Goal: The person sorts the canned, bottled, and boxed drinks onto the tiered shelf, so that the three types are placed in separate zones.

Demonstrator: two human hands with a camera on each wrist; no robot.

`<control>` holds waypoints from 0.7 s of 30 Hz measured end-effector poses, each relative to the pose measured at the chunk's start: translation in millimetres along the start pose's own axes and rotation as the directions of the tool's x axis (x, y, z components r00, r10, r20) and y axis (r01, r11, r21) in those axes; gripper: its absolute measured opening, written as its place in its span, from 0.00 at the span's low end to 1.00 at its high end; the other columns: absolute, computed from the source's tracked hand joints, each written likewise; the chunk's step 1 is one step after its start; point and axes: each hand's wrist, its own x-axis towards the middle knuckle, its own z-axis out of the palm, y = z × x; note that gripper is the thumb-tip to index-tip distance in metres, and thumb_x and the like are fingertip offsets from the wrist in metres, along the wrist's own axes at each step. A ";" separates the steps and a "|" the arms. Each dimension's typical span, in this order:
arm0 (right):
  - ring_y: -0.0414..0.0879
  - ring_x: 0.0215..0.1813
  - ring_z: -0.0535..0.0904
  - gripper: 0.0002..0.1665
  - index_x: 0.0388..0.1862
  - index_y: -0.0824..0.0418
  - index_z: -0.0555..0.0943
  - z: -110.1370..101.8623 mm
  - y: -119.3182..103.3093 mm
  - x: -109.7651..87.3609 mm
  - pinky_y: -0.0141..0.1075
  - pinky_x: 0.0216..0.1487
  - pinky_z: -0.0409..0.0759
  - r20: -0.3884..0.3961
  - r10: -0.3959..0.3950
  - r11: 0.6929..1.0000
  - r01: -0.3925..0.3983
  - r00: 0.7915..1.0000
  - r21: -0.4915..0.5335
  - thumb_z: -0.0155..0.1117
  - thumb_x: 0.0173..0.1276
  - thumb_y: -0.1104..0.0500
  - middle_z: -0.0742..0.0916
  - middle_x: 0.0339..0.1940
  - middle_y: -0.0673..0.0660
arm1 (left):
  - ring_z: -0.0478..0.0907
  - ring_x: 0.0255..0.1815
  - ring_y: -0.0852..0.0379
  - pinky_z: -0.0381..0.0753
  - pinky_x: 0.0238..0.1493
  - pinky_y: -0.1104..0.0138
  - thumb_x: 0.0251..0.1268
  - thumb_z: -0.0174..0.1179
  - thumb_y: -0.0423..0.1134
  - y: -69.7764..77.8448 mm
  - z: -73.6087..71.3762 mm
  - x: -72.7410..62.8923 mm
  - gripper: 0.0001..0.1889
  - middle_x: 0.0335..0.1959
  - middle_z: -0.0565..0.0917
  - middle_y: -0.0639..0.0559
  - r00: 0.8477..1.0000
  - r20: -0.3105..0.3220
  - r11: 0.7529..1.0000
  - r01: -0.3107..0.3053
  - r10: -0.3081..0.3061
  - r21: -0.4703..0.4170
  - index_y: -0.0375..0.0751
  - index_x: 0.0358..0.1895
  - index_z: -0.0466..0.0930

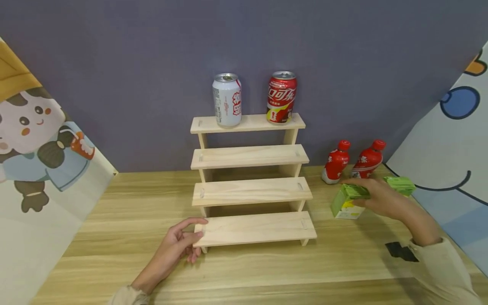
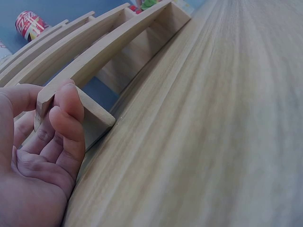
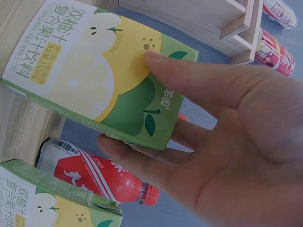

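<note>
My left hand (image 1: pixel 175 245) grips the left end of the lowest step of a light wooden stepped rack (image 1: pixel 254 231), fingers curled under the board in the left wrist view. At the right, my right hand (image 1: pixel 385 199) holds a green and white juice carton (image 3: pixel 106 71) near its top, thumb on the front face and fingers behind. A second juice carton (image 1: pixel 400 185) stands just to the right, partly behind that hand. On the rack's top step stand a white can (image 1: pixel 227 101) at the left and a red cola can (image 1: pixel 281 99) at the right.
Two red bottles (image 1: pixel 336 163) with red caps stand behind the cartons, near the back wall. A dark patch (image 1: pixel 401 251) lies on the wooden table (image 1: pixel 244 279) by the right sleeve. Side walls (image 1: pixel 65 169) with cartoon pictures flank the table.
</note>
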 end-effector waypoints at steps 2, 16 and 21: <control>0.67 0.55 0.79 0.35 0.64 0.66 0.77 0.1 0.3 -0.6 0.62 0.51 0.78 0.001 -0.002 1.000 0.002 1.000 0.001 0.76 0.56 0.67 0.83 0.57 0.70 | 0.79 0.18 0.61 0.76 0.19 0.74 0.77 0.50 0.31 0.0 0.5 0.1 0.21 0.22 0.86 0.52 1.000 0.000 1.000 -0.001 0.001 -0.002 0.30 0.69 0.64; 0.69 0.58 0.77 0.35 0.64 0.66 0.76 0.2 0.8 2.4 0.65 0.53 0.75 0.026 0.025 1.000 -0.025 0.999 0.010 0.75 0.56 0.67 0.82 0.58 0.71 | 0.80 0.17 0.61 0.75 0.17 0.73 0.77 0.50 0.31 -2.9 0.1 0.5 0.20 0.20 0.86 0.51 1.000 -0.021 1.000 -0.007 0.007 0.003 0.30 0.68 0.66; 0.70 0.59 0.76 0.35 0.65 0.65 0.76 -0.9 1.3 1.2 0.66 0.53 0.75 0.031 0.027 1.000 -0.027 0.999 0.008 0.75 0.56 0.68 0.81 0.59 0.71 | 0.79 0.16 0.61 0.75 0.16 0.73 0.77 0.50 0.30 -3.8 -0.4 1.6 0.20 0.20 0.86 0.51 1.000 -0.020 1.000 -0.010 0.010 0.009 0.31 0.67 0.67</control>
